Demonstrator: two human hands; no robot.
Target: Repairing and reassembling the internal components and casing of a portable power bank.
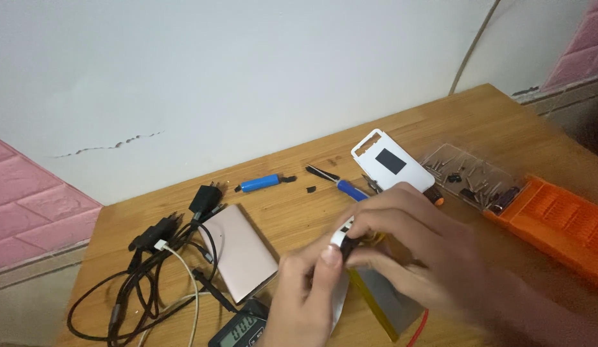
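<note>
Both my hands meet over the middle of the wooden table point(479, 122). My left hand point(305, 295) and my right hand point(408, 238) pinch a small black and white part point(342, 239) between their fingertips. Just below them lies a flat grey battery pack with a yellow edge point(382, 302) and a red wire point(420, 328). Motion blur hides the part's exact shape.
A pink metal power-bank shell point(242, 252) lies left of my hands, beside tangled black and white cables point(158, 270) and a plug point(206, 198). Behind are a blue cylindrical cell point(260, 183), a blue-handled screwdriver point(350, 188), a white plastic frame point(389, 160), an orange bit case point(556, 218) and a meter point(241, 331).
</note>
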